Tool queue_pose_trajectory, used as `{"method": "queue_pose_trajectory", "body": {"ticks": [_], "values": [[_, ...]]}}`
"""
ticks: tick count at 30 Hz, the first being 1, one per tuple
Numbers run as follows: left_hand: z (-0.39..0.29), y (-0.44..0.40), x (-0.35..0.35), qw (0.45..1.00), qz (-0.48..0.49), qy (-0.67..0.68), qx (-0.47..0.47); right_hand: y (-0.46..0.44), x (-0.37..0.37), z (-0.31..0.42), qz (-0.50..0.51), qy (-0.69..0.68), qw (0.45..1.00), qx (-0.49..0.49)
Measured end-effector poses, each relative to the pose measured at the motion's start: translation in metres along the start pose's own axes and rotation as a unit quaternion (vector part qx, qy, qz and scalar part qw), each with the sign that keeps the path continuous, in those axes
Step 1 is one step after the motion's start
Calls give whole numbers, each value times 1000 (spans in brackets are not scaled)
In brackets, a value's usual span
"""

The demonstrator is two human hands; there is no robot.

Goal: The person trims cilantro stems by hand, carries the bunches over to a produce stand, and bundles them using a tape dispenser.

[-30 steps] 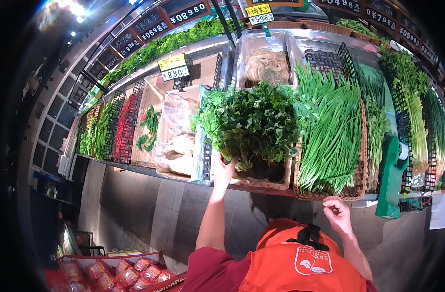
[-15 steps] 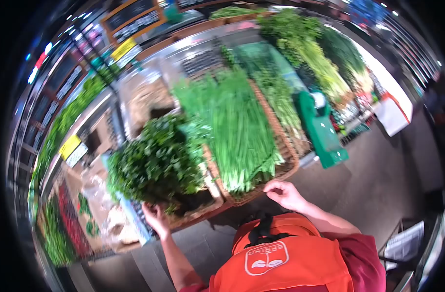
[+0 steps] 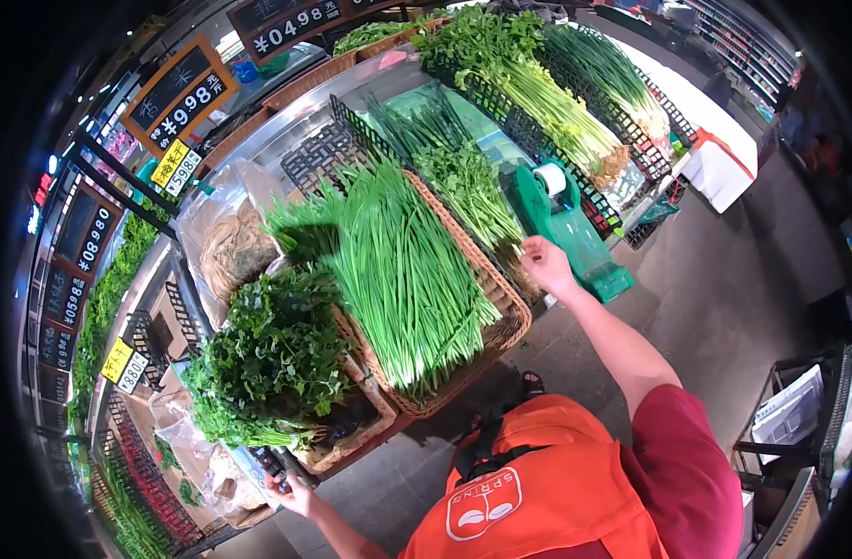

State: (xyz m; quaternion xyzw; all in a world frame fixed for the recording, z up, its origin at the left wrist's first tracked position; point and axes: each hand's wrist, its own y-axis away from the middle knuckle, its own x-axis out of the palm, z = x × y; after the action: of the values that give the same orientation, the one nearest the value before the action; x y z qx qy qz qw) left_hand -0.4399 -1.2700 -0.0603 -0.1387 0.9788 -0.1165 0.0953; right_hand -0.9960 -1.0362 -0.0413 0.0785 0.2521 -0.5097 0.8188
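Observation:
My right hand (image 3: pixel 549 268) is raised above the stems of leafy bunches (image 3: pixel 473 191), close to the green tape dispenser (image 3: pixel 561 224) with its white roll. Its fingers are loosely bent and apart, with nothing visible between them. Low on the left, my left hand (image 3: pixel 297 494) has its fingers curled at the end of a dark, knobbly thing (image 3: pixel 270 460) beside a light-blue edge; what it grips is unclear. Just above it lies a heap of dark leafy greens (image 3: pixel 277 359). Between my hands, a wicker basket (image 3: pixel 514 326) holds long green garlic chives (image 3: pixel 407 270).
Celery (image 3: pixel 556 102) and scallions (image 3: pixel 603 70) lie in black crates at the back right. A clear bag (image 3: pixel 230 228) sits behind the greens. Price boards (image 3: pixel 179 98) stand at the back left. A white box (image 3: pixel 719 172) is at right, and a cart (image 3: pixel 798 410) stands behind me.
My right hand has moved up from the basket's front corner to beside the tape dispenser. My left hand has gone lower in view, along the dark thing. The view has shifted and sharpened.

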Motion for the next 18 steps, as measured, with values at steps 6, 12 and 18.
{"method": "queue_pose_trajectory", "body": {"ticks": [6,12,18], "values": [[-98,43,15,998,-43,-21,33,-50,22,-6,28,231,972,12],[-182,110,107,997,60,33,35,-75,16,6,134,172,971,93],[-216,156,201,949,305,54,54,-106,10,-28,249,-227,929,152]]}}
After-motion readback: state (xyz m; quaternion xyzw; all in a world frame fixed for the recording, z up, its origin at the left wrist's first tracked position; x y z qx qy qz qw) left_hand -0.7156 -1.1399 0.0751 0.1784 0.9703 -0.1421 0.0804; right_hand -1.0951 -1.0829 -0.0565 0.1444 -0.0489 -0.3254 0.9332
